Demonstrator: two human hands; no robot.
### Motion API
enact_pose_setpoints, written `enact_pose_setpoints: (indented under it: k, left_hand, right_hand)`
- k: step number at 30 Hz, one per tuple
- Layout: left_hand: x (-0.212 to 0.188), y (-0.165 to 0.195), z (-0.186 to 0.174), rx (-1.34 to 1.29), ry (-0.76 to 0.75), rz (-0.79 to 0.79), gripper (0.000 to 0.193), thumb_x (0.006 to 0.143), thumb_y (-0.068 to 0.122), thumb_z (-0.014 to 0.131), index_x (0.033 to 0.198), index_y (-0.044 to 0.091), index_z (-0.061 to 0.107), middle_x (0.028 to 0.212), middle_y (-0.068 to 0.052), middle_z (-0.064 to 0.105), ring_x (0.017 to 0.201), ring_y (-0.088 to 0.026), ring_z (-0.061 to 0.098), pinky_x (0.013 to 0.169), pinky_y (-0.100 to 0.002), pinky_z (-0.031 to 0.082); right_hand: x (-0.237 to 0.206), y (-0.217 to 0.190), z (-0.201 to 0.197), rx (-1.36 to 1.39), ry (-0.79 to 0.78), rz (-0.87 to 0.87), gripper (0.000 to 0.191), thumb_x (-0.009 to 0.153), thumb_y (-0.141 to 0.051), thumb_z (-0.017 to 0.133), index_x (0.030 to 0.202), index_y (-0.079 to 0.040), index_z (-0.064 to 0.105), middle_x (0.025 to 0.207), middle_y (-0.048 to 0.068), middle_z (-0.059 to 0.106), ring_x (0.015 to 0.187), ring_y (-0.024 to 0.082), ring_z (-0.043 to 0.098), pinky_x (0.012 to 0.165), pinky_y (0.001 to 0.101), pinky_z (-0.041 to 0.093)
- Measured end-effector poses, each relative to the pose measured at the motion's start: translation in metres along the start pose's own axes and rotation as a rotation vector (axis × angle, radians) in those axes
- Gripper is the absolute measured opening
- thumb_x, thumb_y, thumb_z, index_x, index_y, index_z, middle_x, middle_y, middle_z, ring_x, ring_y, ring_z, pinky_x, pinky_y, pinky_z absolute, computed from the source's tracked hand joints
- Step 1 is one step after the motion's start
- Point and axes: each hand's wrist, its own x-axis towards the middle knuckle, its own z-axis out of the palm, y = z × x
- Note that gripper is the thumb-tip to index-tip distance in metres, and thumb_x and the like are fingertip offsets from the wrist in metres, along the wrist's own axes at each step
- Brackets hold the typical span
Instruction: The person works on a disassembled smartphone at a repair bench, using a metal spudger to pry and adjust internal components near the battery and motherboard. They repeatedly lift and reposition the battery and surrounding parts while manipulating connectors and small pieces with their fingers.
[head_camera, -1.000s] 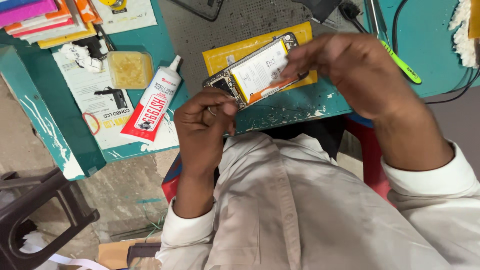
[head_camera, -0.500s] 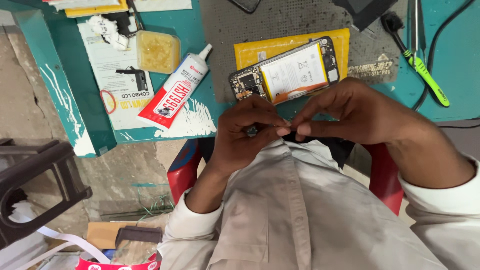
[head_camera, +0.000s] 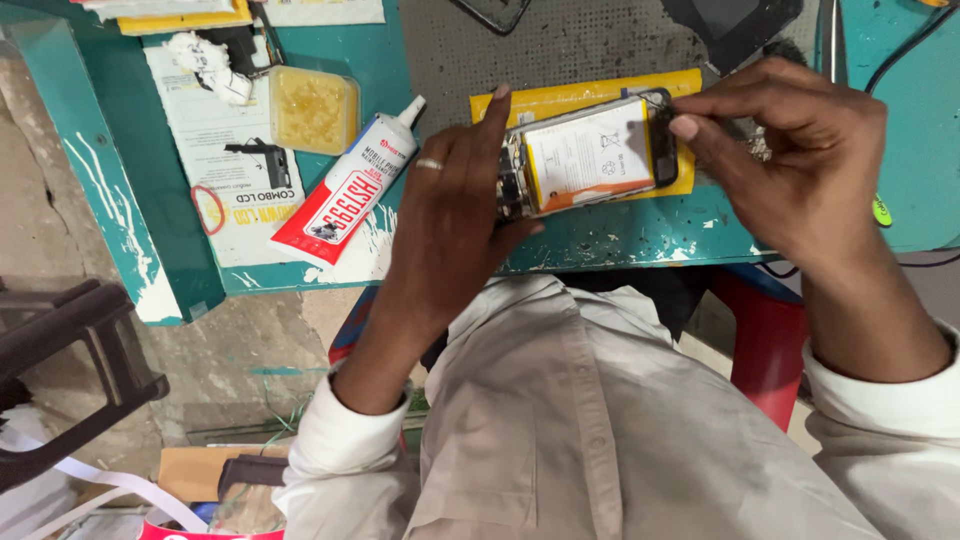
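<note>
— Item one: what is hidden from you?

— Your left hand (head_camera: 455, 205) covers the left end of the opened phone (head_camera: 590, 155); your right hand (head_camera: 790, 165) screens its right edge. Whatever your right fingertips pinch at the top right corner is too small to make out.

— Materials and shapes?

— Phone: flat rectangle, back off, pale battery inside a dark frame. It lies on a yellow pad (head_camera: 560, 100) on the teal bench (head_camera: 620, 235). Beside your left hand: a red-and-white glue tube (head_camera: 350, 195), soft plastic, nozzle up-right.

— Orientation and grip?

— Long axis runs left to right, right end tilted slightly away from you. Left hand half-open, fingers steadying the phone; right hand curled, thumb and forefinger nearly closed.
</note>
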Motion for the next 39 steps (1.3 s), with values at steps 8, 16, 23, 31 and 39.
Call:
enact_pose_setpoints:
  k: [8, 16, 23, 31, 39]
  left_hand:
    - [0.015, -0.015, -0.022, -0.009, -0.029, 0.132, 0.1, 0.071, 0.025, 0.091, 0.15, -0.004, 0.038, 0.148, -0.024, 0.052, 0.136, -0.041, 0.05, 0.118, -0.047, 0.04]
    - [0.008, -0.028, -0.026, 0.107, -0.104, 0.183, 0.063, 0.087, 0.024, 0.084, 0.137, -0.005, 0.058, 0.143, -0.021, 0.055, 0.13, -0.039, 0.055, 0.117, -0.048, 0.043]
    - [0.007, -0.03, -0.023, 0.127, -0.089, 0.197, 0.063, 0.087, 0.027, 0.082, 0.136, -0.005, 0.059, 0.143, -0.021, 0.055, 0.132, -0.039, 0.054, 0.115, -0.047, 0.043]
    - [0.014, -0.031, -0.017, -0.076, 0.145, 0.147, 0.027, 0.105, 0.015, 0.075, 0.128, 0.005, 0.066, 0.128, -0.009, 0.066, 0.118, -0.032, 0.06, 0.1, -0.042, 0.048]
    - [0.018, -0.025, -0.013, -0.073, 0.153, 0.191, 0.008, 0.106, 0.012, 0.07, 0.113, 0.009, 0.068, 0.114, -0.003, 0.069, 0.103, -0.026, 0.06, 0.092, -0.041, 0.046]
  right_hand:
    - [0.015, 0.023, 0.032, -0.407, -0.05, -0.387, 0.012, 0.102, 0.0, 0.082, 0.108, 0.001, 0.072, 0.103, 0.013, 0.068, 0.095, 0.027, 0.064, 0.081, 0.0362, 0.052]
    - [0.027, 0.023, 0.048, -0.562, -0.084, -0.601, 0.03, 0.083, 0.005, 0.08, 0.111, 0.002, 0.071, 0.107, 0.012, 0.065, 0.098, 0.029, 0.062, 0.079, 0.0381, 0.055]
    - [0.03, 0.02, 0.051, -0.597, -0.094, -0.619, 0.031, 0.087, 0.004, 0.081, 0.115, 0.001, 0.071, 0.11, 0.01, 0.064, 0.101, 0.028, 0.061, 0.081, 0.0362, 0.055]
    - [0.024, 0.012, 0.052, -0.351, -0.097, -0.46, 0.015, 0.101, 0.002, 0.079, 0.111, 0.0, 0.068, 0.105, 0.012, 0.065, 0.097, 0.03, 0.06, 0.084, 0.0395, 0.049]
    - [0.017, 0.008, 0.046, -0.213, -0.13, -0.367, 0.01, 0.104, 0.001, 0.077, 0.106, 0.001, 0.067, 0.1, 0.012, 0.066, 0.093, 0.029, 0.063, 0.082, 0.0381, 0.049]
